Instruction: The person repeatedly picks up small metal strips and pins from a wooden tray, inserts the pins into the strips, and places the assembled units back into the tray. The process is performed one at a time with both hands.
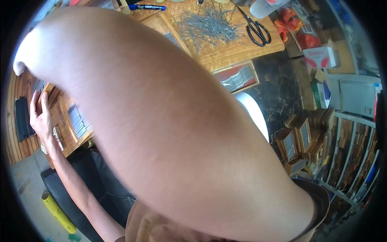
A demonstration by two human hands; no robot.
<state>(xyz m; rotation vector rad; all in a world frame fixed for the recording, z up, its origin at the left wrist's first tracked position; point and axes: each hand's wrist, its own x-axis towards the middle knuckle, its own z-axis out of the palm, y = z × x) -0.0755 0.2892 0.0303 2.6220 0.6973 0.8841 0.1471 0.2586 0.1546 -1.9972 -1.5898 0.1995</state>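
Note:
My bare right arm [173, 113] sweeps across the view from lower right to upper left, covering much of the table. Its hand [28, 52] is at the far left rim, bright and smeared, so its fingers cannot be made out. Further down on the left, my left hand [40, 120] has its thumb and a finger against a small brown wooden frame [50, 89]. Beside it on the table lies a light wooden frame with grey strips inside [78, 121]. Dark strips [23, 117] lie on wooden slats just left of that hand.
A heap of grey wire pieces [211, 22], black-handled scissors [259, 33] and a blue marker [147, 7] lie on the far table. A framed picture [238, 76] sits by its edge. Hexagonal wooden frames [298, 139] stand right; a yellow roll [58, 211] lies lower left.

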